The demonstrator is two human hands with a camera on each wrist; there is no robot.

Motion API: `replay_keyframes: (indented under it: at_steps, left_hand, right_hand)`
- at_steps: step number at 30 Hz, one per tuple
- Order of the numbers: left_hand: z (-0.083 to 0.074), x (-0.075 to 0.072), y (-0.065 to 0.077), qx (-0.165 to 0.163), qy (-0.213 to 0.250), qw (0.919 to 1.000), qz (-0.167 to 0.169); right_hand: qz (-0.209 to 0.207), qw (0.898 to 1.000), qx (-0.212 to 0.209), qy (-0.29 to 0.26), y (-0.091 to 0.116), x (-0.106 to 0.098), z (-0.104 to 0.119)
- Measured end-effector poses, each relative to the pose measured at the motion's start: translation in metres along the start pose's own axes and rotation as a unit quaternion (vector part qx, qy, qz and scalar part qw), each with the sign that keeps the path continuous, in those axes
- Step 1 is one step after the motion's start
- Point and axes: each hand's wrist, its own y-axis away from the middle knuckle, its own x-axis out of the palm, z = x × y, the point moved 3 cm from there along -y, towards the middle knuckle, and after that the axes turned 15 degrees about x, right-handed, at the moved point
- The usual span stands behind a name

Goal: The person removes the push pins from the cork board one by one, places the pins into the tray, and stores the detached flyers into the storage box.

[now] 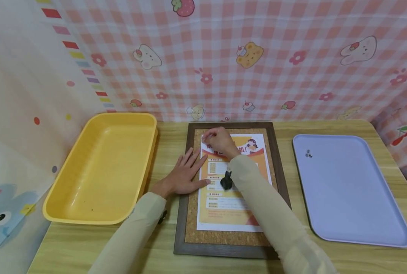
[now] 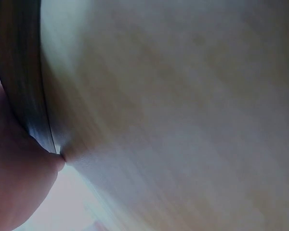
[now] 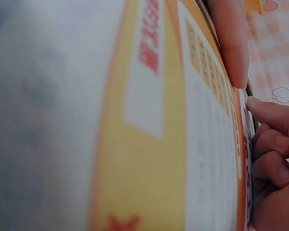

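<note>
Poster [image 1: 224, 201] lies longways, top toward pink cloth [image 1: 217, 49].
Wood table [image 1: 80, 245] below; left hand [image 1: 185, 175] flat; right hand [image 1: 221, 141] curled, can't tell if holding.

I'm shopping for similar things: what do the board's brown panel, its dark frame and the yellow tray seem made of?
The brown panel looks like matte cork, given its speckled grain. The dark frame seems matte wood or imitation, faintly streaked. The yellow tray is probably smooth plastic: soft sheen, rounded corners.
</note>
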Motion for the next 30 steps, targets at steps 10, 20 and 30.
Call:
replay_keyframes:
  at_steps: [10, 20, 30]
  left_hand:
    - [-0.0011, -0.0019, 0.0002, -0.002, -0.003, 1.0000, 0.004]
    - [-0.0017, -0.0018, -0.0011, 0.000, -0.004, 1.0000, 0.005]
    - [-0.0014, -0.0014, -0.0009, 0.008, -0.002, 1.0000, -0.002]
  right_hand:
    - [-0.003, 1.000, -0.013, 0.000, -0.0008, -0.0001, 0.0000]
    - [-0.007, 1.000, -0.022, -0.005, -0.0022, -0.0011, -0.0018]
    - [-0.006, 0.999, -0.023, -0.029, 0.0009, -0.0016, -0.0031]
